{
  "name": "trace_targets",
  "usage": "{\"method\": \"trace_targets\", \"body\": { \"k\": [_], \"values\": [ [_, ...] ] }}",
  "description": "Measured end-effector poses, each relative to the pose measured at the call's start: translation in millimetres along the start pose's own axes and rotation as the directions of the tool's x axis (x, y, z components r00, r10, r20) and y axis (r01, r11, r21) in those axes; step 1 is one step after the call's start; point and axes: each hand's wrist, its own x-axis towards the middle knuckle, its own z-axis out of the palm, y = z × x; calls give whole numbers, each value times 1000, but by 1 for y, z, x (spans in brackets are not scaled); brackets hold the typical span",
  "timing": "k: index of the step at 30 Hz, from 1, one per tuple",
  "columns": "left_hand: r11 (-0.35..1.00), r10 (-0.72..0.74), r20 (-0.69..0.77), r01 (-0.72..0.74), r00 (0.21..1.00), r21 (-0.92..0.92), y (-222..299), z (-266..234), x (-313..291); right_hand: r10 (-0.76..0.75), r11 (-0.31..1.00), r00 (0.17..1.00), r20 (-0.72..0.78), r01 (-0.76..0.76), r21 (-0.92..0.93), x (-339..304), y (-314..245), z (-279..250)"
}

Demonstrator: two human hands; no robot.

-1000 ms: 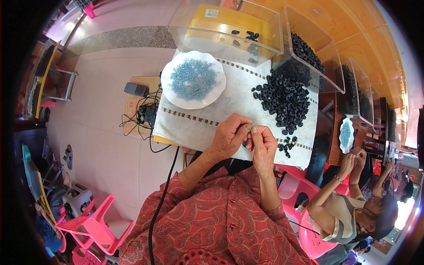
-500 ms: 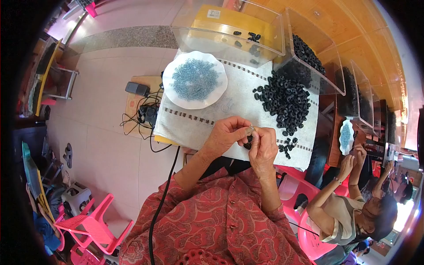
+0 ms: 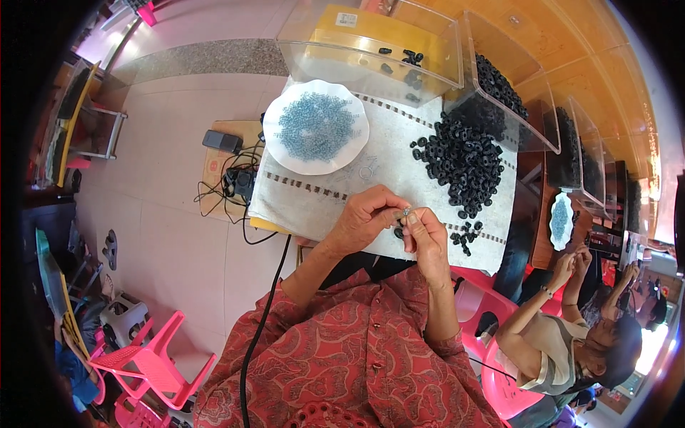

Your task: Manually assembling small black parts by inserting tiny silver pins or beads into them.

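Observation:
Over the near edge of the white cloth [image 3: 314, 214], my left hand [image 3: 365, 220] and my right hand [image 3: 429, 246] meet, fingers pinched together. A small pale, shiny piece [image 3: 406, 212] shows between their fingertips; its kind is too small to make out. Just below it, a black plastic part [image 3: 399, 232] shows among the fingers, and I cannot tell which hand has it. Beyond my left hand stands a white scalloped plate [image 3: 277, 151] filled with tiny blue-grey pieces [image 3: 317, 125]. A heap of small black plastic parts [image 3: 464, 160] lies beyond my right hand, with several strays nearer.
Clear plastic bins [image 3: 371, 68] line the far side; one [image 3: 546, 132] holds black parts. At left, a black adapter [image 3: 222, 141] and tangled cables [image 3: 239, 178] sit beside the cloth. Pink chairs [image 3: 160, 360] stand low left. A co-worker [image 3: 564, 349] sits at right near another plate [image 3: 561, 221].
My right hand has turned slightly and its fingers have shifted around the small piece. My left hand stays close against it. The heap and the plate look the same.

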Motion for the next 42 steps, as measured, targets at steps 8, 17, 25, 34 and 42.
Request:
{"method": "trace_targets", "body": {
  "k": [8,17,25,34,42],
  "values": [
    [992,104,46,-107,994,72,-6,-6,4,137,926,990,45,-144,349,1,-2,1],
    [921,-245,-47,218,968,-322,-7,12,-2,-156,983,979,-131,167,73,3,3,8],
    [895,-274,-37,241,961,-375,-3,14,-1,-234,964,943,-239,257,71,3,10,13],
    [953,-165,-72,140,984,-270,-2,10,-1,13,972,993,-114,15,237,7,-1,5],
    [917,231,-68,-194,970,349,7,2,4,-36,998,996,-78,39,44,2,-3,3]
  ]
}}
